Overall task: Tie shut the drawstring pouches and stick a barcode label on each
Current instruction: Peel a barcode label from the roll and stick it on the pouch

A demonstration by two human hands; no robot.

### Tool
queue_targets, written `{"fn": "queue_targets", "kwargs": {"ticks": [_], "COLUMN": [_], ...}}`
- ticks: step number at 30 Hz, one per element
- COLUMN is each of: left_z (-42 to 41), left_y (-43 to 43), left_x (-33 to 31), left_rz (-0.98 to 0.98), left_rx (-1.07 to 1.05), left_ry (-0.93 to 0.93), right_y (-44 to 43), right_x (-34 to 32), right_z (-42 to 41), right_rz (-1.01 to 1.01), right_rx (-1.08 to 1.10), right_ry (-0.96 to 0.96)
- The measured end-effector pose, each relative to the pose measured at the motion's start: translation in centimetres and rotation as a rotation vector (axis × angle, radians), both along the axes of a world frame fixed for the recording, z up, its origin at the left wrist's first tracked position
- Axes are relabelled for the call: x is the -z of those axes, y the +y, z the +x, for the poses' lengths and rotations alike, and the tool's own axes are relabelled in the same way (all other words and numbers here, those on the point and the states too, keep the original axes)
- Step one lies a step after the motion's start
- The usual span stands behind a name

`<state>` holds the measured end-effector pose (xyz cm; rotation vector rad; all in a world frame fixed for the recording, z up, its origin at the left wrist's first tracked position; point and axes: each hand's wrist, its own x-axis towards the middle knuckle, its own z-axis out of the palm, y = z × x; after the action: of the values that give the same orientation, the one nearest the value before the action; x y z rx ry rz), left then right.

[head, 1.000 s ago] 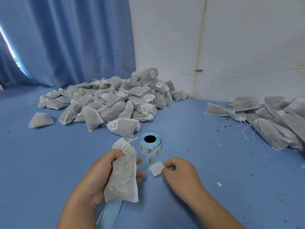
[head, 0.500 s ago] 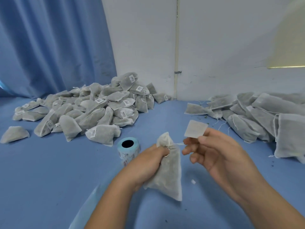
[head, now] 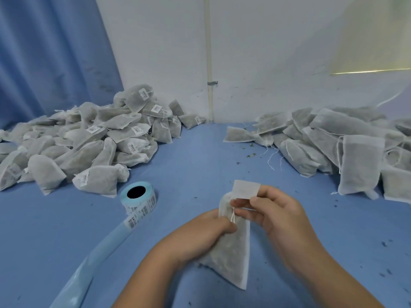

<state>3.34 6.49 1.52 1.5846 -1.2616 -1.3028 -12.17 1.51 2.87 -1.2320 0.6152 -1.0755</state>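
Note:
A grey-white drawstring pouch (head: 233, 252) hangs low in the middle of the head view, held up by its gathered neck. My left hand (head: 206, 232) grips that neck from the left. My right hand (head: 273, 214) is at the neck too, fingers curled, pinching the white drawstring (head: 233, 216). A white label (head: 245, 189) sticks up from the right hand's fingertips, its blank side towards me. A blue label roll (head: 139, 200) stands to the left, and its bare backing strip (head: 95, 261) trails towards me.
A heap of tied, labelled pouches (head: 93, 143) fills the left back of the blue surface (head: 191, 165). A heap of unlabelled pouches (head: 333, 143) lies at the right. Dark crumbs dot the surface. A white wall and a blue curtain stand behind.
My right hand peeled a label off beside the roll and lifted it. It has since closed in on the pouch neck and taken the drawstring. The pouch moved right.

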Motion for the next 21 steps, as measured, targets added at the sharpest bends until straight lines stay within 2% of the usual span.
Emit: {"fn": "queue_targets", "kwargs": {"ticks": [6,10,14,17,21], "left_z": [0.3,0.3,0.3,0.3,0.4], "left_y": [0.4,0.7,1.0,1.1,1.3], "left_x": [0.4,0.3,0.2,0.0,-0.3], "left_rz": [0.039,0.024,0.021,0.038,0.056], "left_rx": [-0.014,-0.032,-0.065,-0.081,-0.078], "left_ry": [0.091,0.154,0.204,0.223,0.236], "right_y": [0.3,0.4,0.6,0.6,0.4], "right_x": [0.2,0.4,0.8,1.2,1.5], "right_z": [-0.2,0.0,0.1,0.0,-0.1], "right_rz": [-0.05,-0.102,-0.344,-0.611,-0.879], "right_rx": [0.05,0.168,0.266,0.321,0.373], "right_ry": [0.08,0.153,0.31,0.424,0.439]}}
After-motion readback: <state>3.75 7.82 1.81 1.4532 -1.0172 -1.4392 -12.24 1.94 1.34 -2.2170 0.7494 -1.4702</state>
